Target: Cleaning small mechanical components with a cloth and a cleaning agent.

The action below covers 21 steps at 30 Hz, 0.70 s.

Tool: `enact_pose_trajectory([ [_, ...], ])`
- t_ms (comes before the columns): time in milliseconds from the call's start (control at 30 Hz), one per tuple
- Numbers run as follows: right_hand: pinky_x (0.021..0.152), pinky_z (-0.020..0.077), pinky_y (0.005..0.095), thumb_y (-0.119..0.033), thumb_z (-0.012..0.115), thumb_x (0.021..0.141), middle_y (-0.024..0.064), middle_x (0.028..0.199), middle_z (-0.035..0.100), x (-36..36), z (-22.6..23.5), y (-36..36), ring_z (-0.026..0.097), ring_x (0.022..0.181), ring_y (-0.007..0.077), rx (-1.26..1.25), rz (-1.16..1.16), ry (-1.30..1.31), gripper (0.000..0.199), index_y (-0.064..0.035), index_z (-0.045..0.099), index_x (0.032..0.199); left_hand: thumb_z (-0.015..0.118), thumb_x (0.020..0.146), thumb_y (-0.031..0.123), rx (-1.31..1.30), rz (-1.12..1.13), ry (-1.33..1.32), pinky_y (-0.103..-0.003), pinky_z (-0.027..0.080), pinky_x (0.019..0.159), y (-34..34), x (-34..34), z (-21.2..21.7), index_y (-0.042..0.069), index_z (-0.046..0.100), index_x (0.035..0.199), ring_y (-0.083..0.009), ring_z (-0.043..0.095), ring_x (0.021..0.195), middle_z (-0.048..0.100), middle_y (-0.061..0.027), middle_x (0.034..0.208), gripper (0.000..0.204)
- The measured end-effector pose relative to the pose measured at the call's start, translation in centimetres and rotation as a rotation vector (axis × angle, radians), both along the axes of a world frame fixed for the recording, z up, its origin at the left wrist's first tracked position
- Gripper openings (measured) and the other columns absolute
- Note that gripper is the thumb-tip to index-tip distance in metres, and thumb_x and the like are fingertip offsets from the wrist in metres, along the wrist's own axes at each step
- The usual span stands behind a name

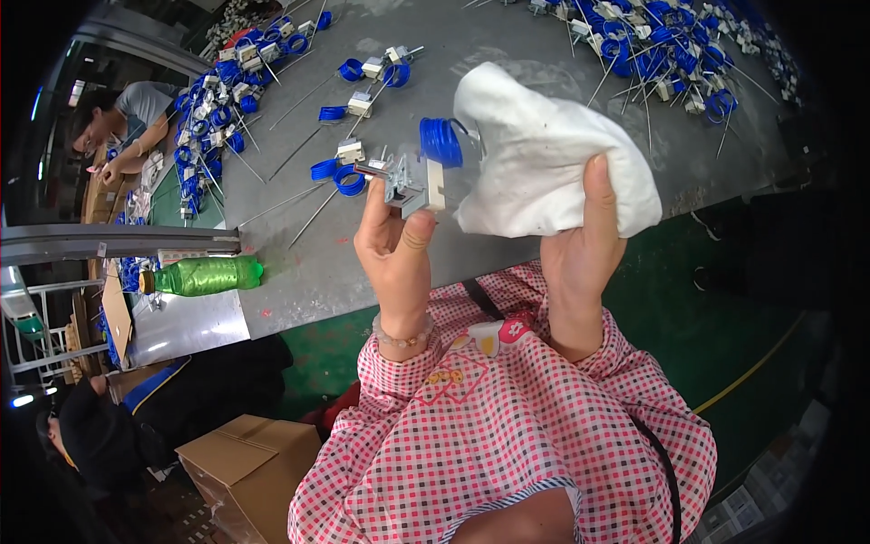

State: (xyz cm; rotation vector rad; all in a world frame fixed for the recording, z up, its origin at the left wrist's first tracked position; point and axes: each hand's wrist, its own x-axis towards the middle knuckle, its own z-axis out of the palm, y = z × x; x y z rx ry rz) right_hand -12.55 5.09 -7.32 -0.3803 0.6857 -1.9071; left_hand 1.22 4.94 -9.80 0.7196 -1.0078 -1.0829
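Coil part and cloth held above the worktop [507, 54].
Left hand [396, 240] pinched the blue coil assembly [419, 172]; right hand [580, 245] gripped a white cloth [544, 154] beside it. Advised a steady hold and light contact.

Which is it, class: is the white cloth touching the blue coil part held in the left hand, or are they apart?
Cannot tell. In the head view the white cloth in the right hand overlaps the blue coil part held by the left hand, but overlap alone shows neither contact nor gap.
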Motion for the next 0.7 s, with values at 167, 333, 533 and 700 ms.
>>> enact_pose_trajectory([
  [167, 0.081, 0.0407, 0.0312, -0.008, 0.052, 0.082, 0.0129, 0.105, 0.052, 1.6, -0.1, 0.4, 0.052, 0.093, 0.0221, -0.264, -0.252, 0.97, 0.029, 0.0039, 0.049, 0.108, 0.063, 0.075, 0.01, -0.051, -0.015, -0.095, -0.025, 0.037, 0.083, 0.2, -0.5, 0.0, -0.009, 0.039, 0.118, -0.0169, 0.043, 0.105, 0.043, -0.0108, 0.116, 0.053],
  [333, 0.07, 0.0406, 0.0356, -0.005, 0.054, 0.078, 0.0192, 0.098, 0.053, 2.3, 1.3, 0.7, 0.052, 0.082, 0.034, -0.413, -0.327, 1.46, 0.028, 0.0038, 0.052, 0.104, 0.063, 0.075, 0.01, -0.005, 0.118, -0.102, -0.025, 0.036, 0.084, 0.5, -0.3, 0.0, -0.008, 0.035, 0.121, -0.0163, 0.044, 0.104, 0.044, -0.0107, 0.115, 0.056],
  [533, 0.077, 0.0406, 0.0335, -0.006, 0.053, 0.079, 0.0169, 0.103, 0.053, 2.0, -0.1, 1.9, 0.052, 0.092, 0.0303, -0.414, -0.193, 1.409, 0.031, 0.0038, 0.049, 0.109, 0.061, 0.078, 0.014, 0.001, 0.122, 0.017, -0.025, 0.035, 0.084, 0.1, -0.5, 0.1, -0.007, 0.035, 0.122, -0.0151, 0.048, 0.099, 0.05, -0.0097, 0.109, 0.056],
  [700, 0.079, 0.0417, 0.0274, -0.01, 0.049, 0.085, 0.0097, 0.104, 0.053, 1.5, 0.2, 1.1, 0.053, 0.092, 0.0175, -0.075, -0.018, 0.235, 0.027, 0.0033, 0.047, 0.108, 0.061, 0.079, 0.017, -0.052, 0.05, 0.118, -0.026, 0.037, 0.084, -1.1, 0.1, -0.1, -0.006, 0.037, 0.12, -0.0151, 0.049, 0.096, 0.051, -0.0092, 0.108, 0.053],
])
